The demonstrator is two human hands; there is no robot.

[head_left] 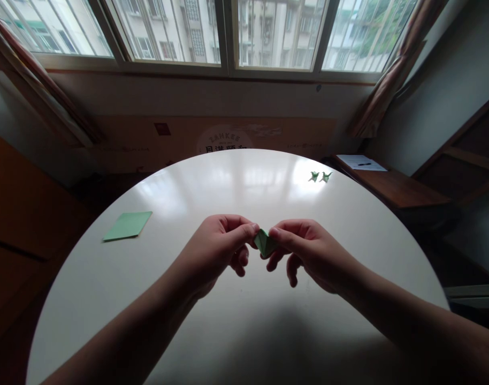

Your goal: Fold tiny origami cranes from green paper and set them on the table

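A small folded piece of green paper (265, 242) hangs above the middle of the round white table (236, 182). My left hand (217, 249) pinches its left side between thumb and forefinger. My right hand (304, 252) pinches its right side the same way, other fingers curled below. Both hands are raised a little off the tabletop. A stack of flat green paper sheets (128, 225) lies on the table to the left. Two small finished green folded figures (320, 176) stand near the table's far right edge.
A dark wooden side desk (392, 187) with a white sheet and a pen (363, 163) stands to the right of the table. Windows and curtains run along the back wall. Dark wooden furniture stands at the left.
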